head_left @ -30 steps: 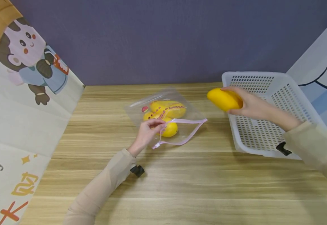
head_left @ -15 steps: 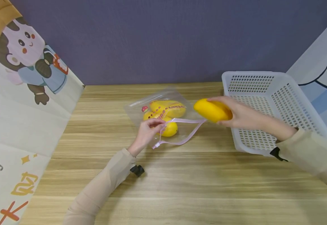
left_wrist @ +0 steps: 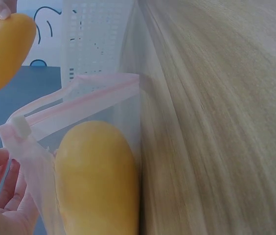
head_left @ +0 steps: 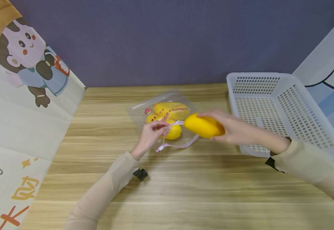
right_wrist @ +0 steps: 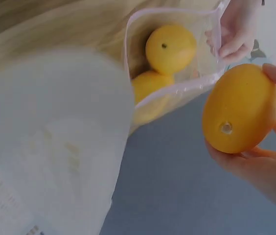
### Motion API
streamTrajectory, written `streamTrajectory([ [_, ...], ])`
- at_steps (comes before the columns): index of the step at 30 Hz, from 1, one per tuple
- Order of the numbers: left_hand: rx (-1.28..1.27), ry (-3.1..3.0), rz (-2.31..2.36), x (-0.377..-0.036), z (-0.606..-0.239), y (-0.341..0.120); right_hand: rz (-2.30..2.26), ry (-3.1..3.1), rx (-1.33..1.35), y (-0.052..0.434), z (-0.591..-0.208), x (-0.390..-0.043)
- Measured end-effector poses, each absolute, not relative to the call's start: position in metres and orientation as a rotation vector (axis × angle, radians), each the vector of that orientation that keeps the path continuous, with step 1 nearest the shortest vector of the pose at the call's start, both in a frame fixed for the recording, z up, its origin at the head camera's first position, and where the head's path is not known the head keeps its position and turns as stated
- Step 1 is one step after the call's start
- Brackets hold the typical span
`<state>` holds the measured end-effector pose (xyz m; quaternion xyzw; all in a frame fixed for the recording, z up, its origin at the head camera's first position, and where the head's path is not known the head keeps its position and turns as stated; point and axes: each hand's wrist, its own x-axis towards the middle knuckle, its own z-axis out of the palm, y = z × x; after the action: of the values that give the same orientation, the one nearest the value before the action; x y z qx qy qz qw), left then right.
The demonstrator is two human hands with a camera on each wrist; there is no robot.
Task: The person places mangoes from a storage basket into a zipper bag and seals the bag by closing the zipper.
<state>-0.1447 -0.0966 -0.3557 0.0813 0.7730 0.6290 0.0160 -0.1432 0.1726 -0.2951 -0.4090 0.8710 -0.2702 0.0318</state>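
Note:
A clear zip bag (head_left: 138, 110) with a pink slider edge lies on the table, its mouth spread toward the right. Inside are several yellow mangoes (head_left: 174, 132); one fills much of the bag in the left wrist view (left_wrist: 96, 181). My left hand (head_left: 151, 135) pinches the bag's edge near the slider (left_wrist: 20, 126). In my right hand (head_left: 231, 127) is another yellow mango (head_left: 202, 125), gripped between thumb and fingers. That mango overlaps the right end of the bag's mouth in the head view, and in the right wrist view it is apart from the pink rim (right_wrist: 128, 54).
A white perforated plastic basket (head_left: 236, 111) stands at the right of the wooden table (head_left: 169, 191). Behind the table rises a dark blue-grey panel (head_left: 155, 41). A printed cloth (head_left: 0, 127) with a cartoon figure borders the left side.
My right hand has carried its mango left and toward me, from over the basket's edge to the bag's mouth. The left hand and the bag have stayed in place.

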Motion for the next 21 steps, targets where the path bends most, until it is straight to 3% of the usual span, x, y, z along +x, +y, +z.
streamTrajectory([
  [12,0.274,2.412,1.951,-0.144,-0.354,-0.097,-0.846,2.636,-1.291,0.152,-0.314,-0.132],
  [21,0.256,2.379,2.006,-0.157,-0.379,-0.1,-0.807,2.657,-1.224,0.141,-0.332,-0.126],
])
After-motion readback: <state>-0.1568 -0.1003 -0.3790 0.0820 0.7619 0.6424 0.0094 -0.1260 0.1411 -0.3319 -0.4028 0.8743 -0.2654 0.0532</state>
